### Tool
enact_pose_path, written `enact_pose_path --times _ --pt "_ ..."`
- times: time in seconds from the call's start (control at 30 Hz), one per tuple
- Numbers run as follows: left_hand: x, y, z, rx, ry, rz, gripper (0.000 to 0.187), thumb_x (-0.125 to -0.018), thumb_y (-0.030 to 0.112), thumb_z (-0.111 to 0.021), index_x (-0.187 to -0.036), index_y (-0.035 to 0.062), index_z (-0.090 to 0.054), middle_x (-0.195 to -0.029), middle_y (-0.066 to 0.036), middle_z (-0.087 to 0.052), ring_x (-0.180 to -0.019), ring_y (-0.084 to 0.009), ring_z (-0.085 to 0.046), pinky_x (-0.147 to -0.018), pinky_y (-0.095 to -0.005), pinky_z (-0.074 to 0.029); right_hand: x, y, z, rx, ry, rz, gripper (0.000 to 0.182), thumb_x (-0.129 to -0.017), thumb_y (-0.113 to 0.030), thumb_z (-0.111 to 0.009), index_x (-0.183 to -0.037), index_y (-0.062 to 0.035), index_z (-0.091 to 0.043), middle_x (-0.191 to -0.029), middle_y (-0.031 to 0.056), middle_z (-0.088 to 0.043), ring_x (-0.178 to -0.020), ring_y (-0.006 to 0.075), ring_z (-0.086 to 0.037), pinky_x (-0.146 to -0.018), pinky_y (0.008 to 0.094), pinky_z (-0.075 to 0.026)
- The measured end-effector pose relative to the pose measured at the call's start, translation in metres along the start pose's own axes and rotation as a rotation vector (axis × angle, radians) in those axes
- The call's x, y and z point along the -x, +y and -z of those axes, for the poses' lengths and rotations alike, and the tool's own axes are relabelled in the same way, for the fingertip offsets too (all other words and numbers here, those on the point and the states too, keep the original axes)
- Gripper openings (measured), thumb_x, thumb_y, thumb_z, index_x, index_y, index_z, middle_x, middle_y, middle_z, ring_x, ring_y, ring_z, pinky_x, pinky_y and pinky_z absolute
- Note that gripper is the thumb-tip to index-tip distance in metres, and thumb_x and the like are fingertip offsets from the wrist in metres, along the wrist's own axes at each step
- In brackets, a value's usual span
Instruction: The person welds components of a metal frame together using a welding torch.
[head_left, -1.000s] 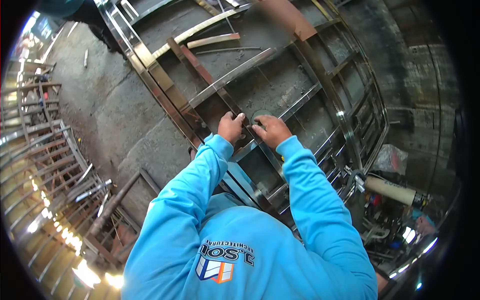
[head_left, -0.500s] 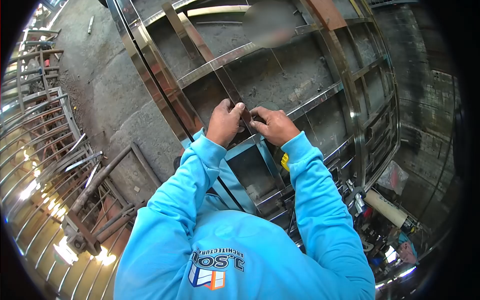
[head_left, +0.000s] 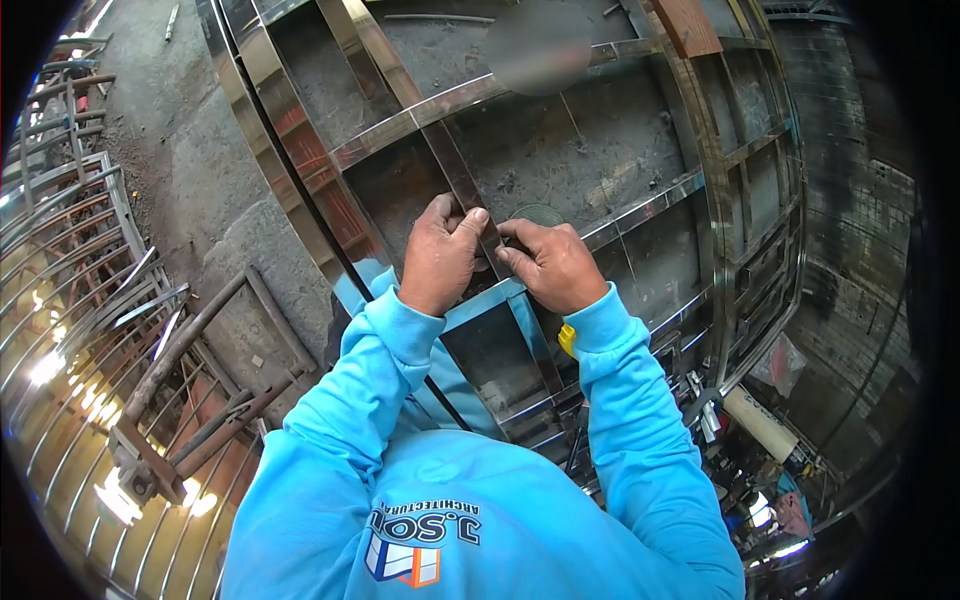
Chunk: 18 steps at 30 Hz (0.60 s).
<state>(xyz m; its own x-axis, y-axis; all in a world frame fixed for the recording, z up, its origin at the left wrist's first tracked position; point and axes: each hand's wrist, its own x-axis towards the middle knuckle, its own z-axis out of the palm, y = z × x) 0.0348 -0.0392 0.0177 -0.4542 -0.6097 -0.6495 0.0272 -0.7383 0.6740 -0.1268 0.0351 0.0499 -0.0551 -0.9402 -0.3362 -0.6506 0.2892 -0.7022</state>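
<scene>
A shiny metal frame of crossing bars lies in front of me. One narrow metal bar of it runs between two cross members toward my body. My left hand is closed on the lower part of this bar from the left, its thumb lying on the edge. From the right, my right hand pinches the same bar slightly lower, with fingers bent. Whether either hand also holds something small is hidden. A round greenish disc shows just beyond my right knuckles. Something yellow shows beside my right cuff.
Rusty pipes and curved metal bars stand at the left. A brown block rests on the frame's far right. At the lower right are a cream-coloured roll and a clear plastic bag. Concrete floor shows beyond.
My view has shifted a little, so the frame's left side appears farther left and its right side farther right. Both hands stay on the bar in nearly the same grip.
</scene>
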Motion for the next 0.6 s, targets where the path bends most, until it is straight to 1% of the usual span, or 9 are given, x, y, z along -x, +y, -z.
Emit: enact_pose_path --times 0.13,0.23,0.33,0.43,0.53,0.6 --pt "0.0025 0.0041 -0.0013 0.028 0.005 0.016 0.025 -0.101 0.014 -0.06 -0.12 -0.0022 -0.056 -0.1 -0.01 -0.07 -0.087 -0.016 -0.069 -0.07 -0.0309 -0.06 -0.0007 0.0001 -0.0012 -0.014 0.016 0.017 0.024 -0.091 -0.022 -0.07 -0.109 -0.006 -0.069 -0.09 0.0164 -0.073 -0.081 0.0357 -0.07 -0.072 0.0452 -0.051" --pt "0.0033 0.0057 -0.001 -0.029 0.021 0.033 0.027 -0.101 0.014 -0.06 -0.122 -0.0023 -0.056 -0.1 -0.01 -0.07 -0.087 -0.0155 -0.069 -0.07 -0.0307 -0.06 -0.0009 0.0014 -0.0023 -0.02 0.026 0.039 0.024 -0.09 -0.02 -0.071 -0.109 -0.0055 -0.069 -0.089 0.0164 -0.073 -0.08 0.0356 -0.07 -0.071 0.0441 -0.051" --pt "0.0017 0.0027 0.0011 -0.048 0.013 0.03 0.029 -0.102 0.015 -0.06 -0.124 -0.0027 -0.055 -0.1 -0.011 -0.07 -0.088 -0.0158 -0.069 -0.071 -0.0311 -0.061 -0.0012 -0.0025 -0.0005 -0.037 0.021 0.015 0.024 -0.09 -0.019 -0.071 -0.109 -0.0049 -0.068 -0.088 0.0161 -0.073 -0.08 0.0352 -0.07 -0.07 0.0434 -0.051" --pt "0.0036 0.0073 -0.0015 -0.012 0.02 0.042 0.03 -0.102 0.015 -0.06 -0.125 -0.003 -0.055 -0.1 -0.011 -0.07 -0.089 -0.0163 -0.069 -0.071 -0.031 -0.061 -0.0004 -0.0035 -0.0001 0.002 0.031 0.034 0.023 -0.089 -0.018 -0.072 -0.108 -0.0046 -0.069 -0.088 0.0162 -0.073 -0.079 0.0347 -0.071 -0.07 0.0426 -0.051" --pt "0.0036 0.0073 -0.0009 -0.024 0.01 0.046 0.031 -0.102 0.015 -0.059 -0.126 -0.0034 -0.054 -0.101 -0.012 -0.07 -0.09 -0.017 -0.07 -0.072 -0.0315 -0.061 -0.0021 -0.0032 -0.0006 -0.008 0.056 0.077 0.021 -0.091 -0.013 -0.071 -0.108 0.0 -0.069 -0.084 0.0199 -0.072 -0.07 0.0341 -0.072 -0.062 0.0372 -0.054" --pt "0.0037 0.0076 -0.0007 -0.057 0.018 0.045 0.032 -0.102 0.016 -0.059 -0.126 -0.0035 -0.054 -0.102 -0.012 -0.07 -0.09 -0.017 -0.07 -0.072 -0.0318 -0.061 -0.0028 -0.004 -0.0006 -0.01 0.055 0.074 0.021 -0.091 -0.013 -0.071 -0.108 -0.0001 -0.069 -0.084 0.0199 -0.072 -0.071 0.0341 -0.072 -0.062 0.0371 -0.054"
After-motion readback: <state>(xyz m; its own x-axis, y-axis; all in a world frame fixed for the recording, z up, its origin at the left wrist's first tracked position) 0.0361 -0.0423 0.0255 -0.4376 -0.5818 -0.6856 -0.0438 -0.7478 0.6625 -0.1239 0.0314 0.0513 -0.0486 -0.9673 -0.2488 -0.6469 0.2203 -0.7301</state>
